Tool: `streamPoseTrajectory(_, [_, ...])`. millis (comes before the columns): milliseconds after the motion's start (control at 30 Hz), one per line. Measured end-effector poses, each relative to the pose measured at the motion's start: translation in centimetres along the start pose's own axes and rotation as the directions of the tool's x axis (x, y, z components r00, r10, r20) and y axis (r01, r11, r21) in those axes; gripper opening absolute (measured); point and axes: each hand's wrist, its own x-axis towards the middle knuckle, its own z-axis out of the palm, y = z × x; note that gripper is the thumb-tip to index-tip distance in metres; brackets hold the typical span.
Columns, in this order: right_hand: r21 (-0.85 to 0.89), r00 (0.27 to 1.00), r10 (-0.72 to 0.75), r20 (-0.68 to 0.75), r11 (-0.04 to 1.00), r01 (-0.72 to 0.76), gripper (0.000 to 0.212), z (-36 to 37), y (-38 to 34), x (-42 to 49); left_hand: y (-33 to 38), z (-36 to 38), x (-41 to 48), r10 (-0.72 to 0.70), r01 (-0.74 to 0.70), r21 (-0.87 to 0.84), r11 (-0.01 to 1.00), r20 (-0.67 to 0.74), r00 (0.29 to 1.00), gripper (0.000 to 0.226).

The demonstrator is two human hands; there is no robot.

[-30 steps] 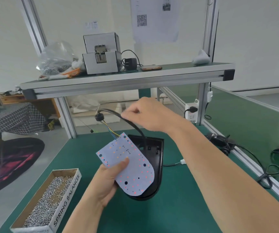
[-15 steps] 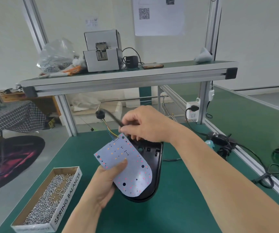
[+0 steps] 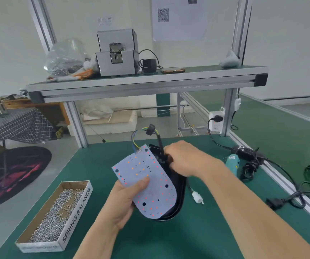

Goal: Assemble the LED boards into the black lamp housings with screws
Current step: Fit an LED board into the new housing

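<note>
My left hand (image 3: 125, 200) grips a white LED board (image 3: 146, 182) dotted with red and orange LEDs, thumb on its face, tilted above a black lamp housing (image 3: 180, 189) on the green mat. Coloured wires run from the board's top corner to a black cable (image 3: 158, 144) with a plug at its end. My right hand (image 3: 183, 158) pinches that cable where it enters the housing's upper part. The housing's interior is mostly hidden by the board.
A cardboard box (image 3: 75, 214) of several screws lies at the left front. A teal electric screwdriver (image 3: 232, 163) with tangled cords lies right. A white connector (image 3: 197, 196) lies beside the housing. An overhead shelf (image 3: 146, 81) carries a screw feeder.
My right hand has come down from above the board to the housing, pushing the cable into it. The cable's plug end now stands upright. The board is tilted more steeply.
</note>
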Motion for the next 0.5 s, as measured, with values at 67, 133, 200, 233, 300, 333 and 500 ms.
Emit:
streamPoseTrajectory(67, [0.284, 1.0, 0.008, -0.025, 0.959, 0.0, 0.027, -2.5, 0.7, -0.6, 0.2, -0.1, -0.2, -0.003, 0.003, 0.029, 1.0, 0.013, 1.0, 0.037])
streamPoseTrajectory(133, [0.494, 0.978, -0.002, -0.209, 0.862, 0.108, 0.025, -5.2, 0.8, -1.1, 0.4, -0.1, -0.4, -0.006, 0.005, 0.036, 0.999, 0.025, 1.0, 0.036])
streamPoseTrajectory(200, [0.533, 0.957, -0.074, -0.281, 0.817, 0.22, 0.028, -7.1, -0.2, -1.3, 0.4, 0.0, -0.5, -0.01, 0.009, 0.043, 0.999, 0.03, 0.999, 0.039])
streamPoseTrajectory(233, [0.451, 0.95, -0.132, -0.283, 0.856, 0.253, 0.033, -7.6, -0.9, -1.2, 0.3, 0.0, -0.5, -0.015, 0.013, 0.047, 0.999, 0.03, 0.999, 0.039])
streamPoseTrajectory(300, [0.218, 0.942, -0.219, -0.253, 0.936, 0.277, 0.036, -7.8, -2.0, -0.8, 0.2, 0.1, -0.6, -0.021, 0.019, 0.053, 0.998, 0.023, 1.0, 0.035])
streamPoseTrajectory(333, [0.166, 0.939, -0.229, -0.257, 0.947, 0.276, 0.034, -7.8, -2.4, -0.7, 0.2, 0.0, -0.6, -0.02, 0.018, 0.058, 0.998, 0.019, 1.0, 0.034])
streamPoseTrajectory(500, [0.231, 0.931, -0.229, -0.283, 0.926, 0.298, 0.01, -7.2, -3.1, -0.5, -0.2, -0.6, -0.8, -0.014, 0.012, 0.098, 0.995, 0.024, 1.0, 0.035])
